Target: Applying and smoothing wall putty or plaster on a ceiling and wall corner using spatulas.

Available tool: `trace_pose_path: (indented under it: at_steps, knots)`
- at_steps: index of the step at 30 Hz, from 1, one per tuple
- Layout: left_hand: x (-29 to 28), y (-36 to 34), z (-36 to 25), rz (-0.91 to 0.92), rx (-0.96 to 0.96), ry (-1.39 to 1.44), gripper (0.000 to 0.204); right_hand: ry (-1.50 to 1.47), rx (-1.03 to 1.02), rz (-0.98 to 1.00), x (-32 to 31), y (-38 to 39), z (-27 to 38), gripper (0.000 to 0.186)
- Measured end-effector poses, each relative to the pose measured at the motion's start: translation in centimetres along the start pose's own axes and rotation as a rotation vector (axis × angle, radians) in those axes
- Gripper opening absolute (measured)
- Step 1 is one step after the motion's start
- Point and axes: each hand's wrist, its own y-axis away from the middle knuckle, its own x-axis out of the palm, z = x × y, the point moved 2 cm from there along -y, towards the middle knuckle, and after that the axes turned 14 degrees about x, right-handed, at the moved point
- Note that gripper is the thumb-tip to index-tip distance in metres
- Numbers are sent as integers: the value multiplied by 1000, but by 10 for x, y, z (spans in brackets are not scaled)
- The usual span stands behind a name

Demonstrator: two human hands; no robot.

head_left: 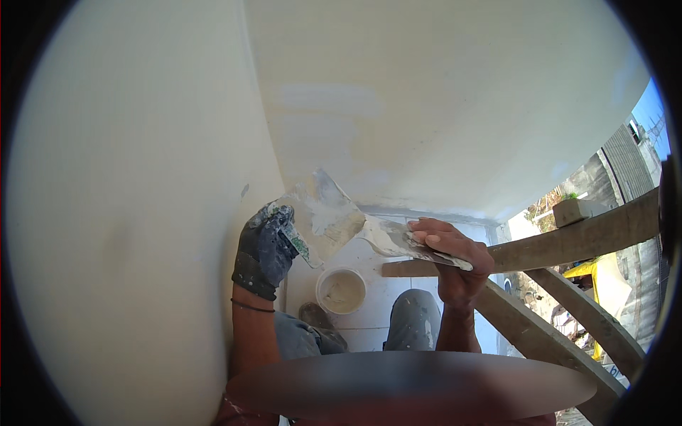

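Nearest the camera, at six o'clock, a blurred dark brim (412, 387) crosses the bottom of the view, with the person's knees in paint-flecked trousers (414, 316) just above it.

Above the knees the two hands meet in the middle of the picture. The left hand (265, 247), in a dark glove smeared with filler, is wrapped shut around the handle of a broad flat trowel (323, 216) that juts toward one o'clock and carries a pale heap of filler. The right hand (455, 259), bare, is clamped on the handle of a narrower putty knife (391, 240), thumb on top, whose blade points toward nine o'clock and touches the trowel's edge.

Both tools look light and stiff; the thin blades would flex a little under pressure, and the wet filler makes them slippery, so the handles are the sound places to grip. The filler itself seems soft and likely to slide off a tilted blade.

Below the tools, at about six o'clock from them, a small round white tub (341, 291) of filler stands on the pale tiled floor (376, 284). No label can be made out on it.

A cream wall (142, 177) fills the left side and meets another wall (440, 106) at a corner. At three o'clock, curved wooden rails (568, 238) frame a sunlit street.
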Motion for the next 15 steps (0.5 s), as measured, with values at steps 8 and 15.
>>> trace_pose_path:
  at_steps: [8, 15]
  knots:
    - [39, 6, 30, 81, -215, 347, 21, 24, -222, 1, -3, -39, 7, 24]
    - [40, 8, 25, 232, 53, 1, 33, 148, -238, 53, 15, -40, 13, 29]
